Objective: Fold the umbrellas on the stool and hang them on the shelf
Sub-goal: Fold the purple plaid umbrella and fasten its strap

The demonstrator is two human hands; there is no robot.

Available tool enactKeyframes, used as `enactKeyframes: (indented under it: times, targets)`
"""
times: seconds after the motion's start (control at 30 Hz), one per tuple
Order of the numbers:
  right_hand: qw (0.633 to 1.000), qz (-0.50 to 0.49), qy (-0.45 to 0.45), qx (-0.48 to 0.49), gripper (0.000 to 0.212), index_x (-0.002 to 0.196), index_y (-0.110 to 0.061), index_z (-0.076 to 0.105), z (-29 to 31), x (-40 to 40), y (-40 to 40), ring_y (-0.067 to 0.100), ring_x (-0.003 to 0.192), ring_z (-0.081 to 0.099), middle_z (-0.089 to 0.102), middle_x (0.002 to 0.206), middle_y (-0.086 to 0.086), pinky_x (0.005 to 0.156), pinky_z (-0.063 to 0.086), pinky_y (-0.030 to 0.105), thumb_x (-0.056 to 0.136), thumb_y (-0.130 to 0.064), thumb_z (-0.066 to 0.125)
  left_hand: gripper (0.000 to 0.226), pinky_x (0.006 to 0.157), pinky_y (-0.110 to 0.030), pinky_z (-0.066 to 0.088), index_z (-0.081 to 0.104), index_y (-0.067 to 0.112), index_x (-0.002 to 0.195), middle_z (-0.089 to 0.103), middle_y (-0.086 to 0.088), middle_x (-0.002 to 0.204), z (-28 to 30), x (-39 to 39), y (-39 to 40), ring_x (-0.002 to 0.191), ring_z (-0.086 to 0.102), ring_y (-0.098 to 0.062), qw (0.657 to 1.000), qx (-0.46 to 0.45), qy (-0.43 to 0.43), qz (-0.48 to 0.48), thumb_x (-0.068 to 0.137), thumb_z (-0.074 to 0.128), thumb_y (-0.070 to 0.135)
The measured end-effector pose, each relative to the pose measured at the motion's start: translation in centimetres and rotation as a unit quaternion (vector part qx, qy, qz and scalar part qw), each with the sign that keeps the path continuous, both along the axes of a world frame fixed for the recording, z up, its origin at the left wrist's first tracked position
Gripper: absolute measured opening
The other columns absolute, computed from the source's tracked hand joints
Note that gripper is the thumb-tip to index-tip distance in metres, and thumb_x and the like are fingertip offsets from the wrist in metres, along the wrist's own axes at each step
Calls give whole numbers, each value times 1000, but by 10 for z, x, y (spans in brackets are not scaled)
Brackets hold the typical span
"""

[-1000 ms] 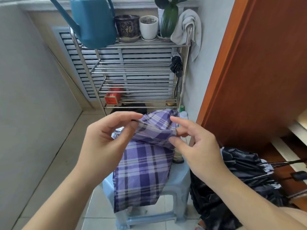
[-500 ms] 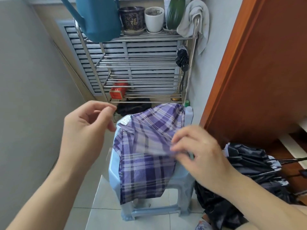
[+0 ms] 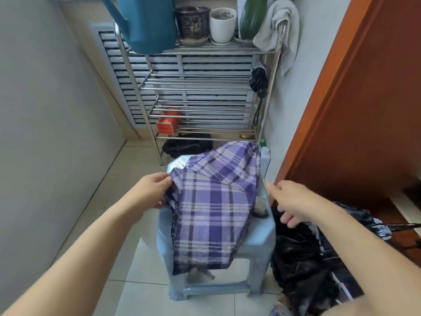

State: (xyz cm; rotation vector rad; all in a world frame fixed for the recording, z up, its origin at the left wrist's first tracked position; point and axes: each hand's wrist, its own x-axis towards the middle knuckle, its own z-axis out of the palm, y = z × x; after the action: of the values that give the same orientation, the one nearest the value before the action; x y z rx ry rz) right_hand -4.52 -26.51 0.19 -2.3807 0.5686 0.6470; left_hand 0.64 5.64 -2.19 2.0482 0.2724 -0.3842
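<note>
You are folding the plaid umbrella on the stool: your left hand pinches its left edge, your right hand hovers loosely spread, empty. Next, gather the right-side cloth.

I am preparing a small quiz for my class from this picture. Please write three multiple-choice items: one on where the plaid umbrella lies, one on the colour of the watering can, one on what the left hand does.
1. Where does the purple plaid umbrella lie?
A. On the top shelf
B. Draped over the light blue stool
C. Flat on the floor tiles

2. What colour is the watering can on the metal shelf?
A. Teal blue
B. Red
C. White

3. What does the left hand do?
A. Hangs idle, away from everything
B. Holds the watering can
C. Holds the umbrella's cloth at its left edge

Answers: 1 B, the cloth hangs down over the stool's seat. 2 A, its body and spout are teal blue. 3 C, the fingers meet the plaid cloth at its edge, while the right hand holds nothing.
</note>
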Motion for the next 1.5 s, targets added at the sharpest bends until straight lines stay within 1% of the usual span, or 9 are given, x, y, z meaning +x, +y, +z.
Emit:
enactKeyframes:
  times: [0.2, 0.37, 0.67, 0.83, 1.03, 1.13, 1.23, 1.37, 1.5]
  targets:
    - [978, -82, -29, 190, 44, 121, 4, 54, -23, 1, 8, 24, 54, 61, 58, 80, 18, 56, 58, 35, 108, -37, 46, 16, 72, -34, 54, 75, 13, 107, 76, -17, 101, -4, 0, 3, 78, 62, -23, 992, -112, 33, 38, 101, 60, 12]
    - [977, 0, -20, 214, 21, 119, -12, 55, -22, -5, 9, 21, 77, 77, 57, 115, 13, 70, 62, 29, 103, -24, 60, 22, 64, -32, 50, 64, 6, 83, 68, -11, 75, -10, -2, 2, 66, 61, -23, 990, -121, 8, 74, 90, 63, -16]
    - [959, 132, -252, 4, 37, 104, -29, 49, -26, 2, 5, 15, 92, 52, 46, 114, -6, 72, 40, 31, 88, 2, 64, 35, 75, -34, 56, 66, 11, 69, 73, -13, 74, 1, -12, 11, 70, 67, -24, 984, -136, -97, 59, 82, 64, -22]
    - [942, 165, -276, -92, 55, 95, -33, 35, -37, -2, 12, 21, 81, 46, 31, 101, -10, 66, 43, 39, 77, 16, 52, 20, 83, -40, 57, 69, 10, 110, 77, -17, 109, -1, -13, 15, 89, 71, -29, 978, -179, 24, 101, 107, 54, 22]
    - [970, 140, -181, -77, 45, 134, -31, 50, -24, -1, 13, 23, 123, 49, 43, 129, -1, 89, 43, 34, 94, -13, 62, 20, 91, -36, 55, 68, 25, 115, 75, 1, 113, 10, -27, -13, 96, 70, -16, 995, -74, -54, 29, 106, 53, 34]
    - [966, 73, -229, -97, 16, 103, -25, 57, -3, -6, 18, 20, 97, 59, 58, 107, -3, 74, 42, 35, 96, -38, 64, 13, 71, -31, 50, 68, 26, 98, 73, 5, 92, 30, -41, -26, 81, 65, -10, 982, 37, -173, 68, 102, 57, 31]
    - [989, 10, -149, 1, 29, 91, -20, 57, 14, -14, 17, 20, 70, 72, 72, 80, 1, 66, 57, 38, 98, -48, 58, 25, 60, -33, 47, 61, 25, 85, 70, 1, 73, 58, -62, -35, 63, 61, -14, 974, 110, -197, 19, 101, 55, 43]
    - [987, 30, 18, 154, 35, 104, -11, 52, 21, -31, 13, 26, 73, 77, 76, 84, 12, 67, 63, 39, 104, -46, 50, 50, 69, -37, 57, 61, 20, 90, 75, 5, 70, 63, -83, -36, 63, 71, -12, 968, 188, -11, -165, 98, 44, 67]
    - [917, -11, -100, 387, 29, 109, -9, 56, 24, -32, 20, 29, 85, 72, 73, 92, 10, 92, 58, 52, 101, -37, 56, 31, 87, -51, 57, 62, 23, 110, 78, -1, 94, 59, -87, -44, 81, 74, -17, 992, -48, -6, -117, 96, 65, 50]
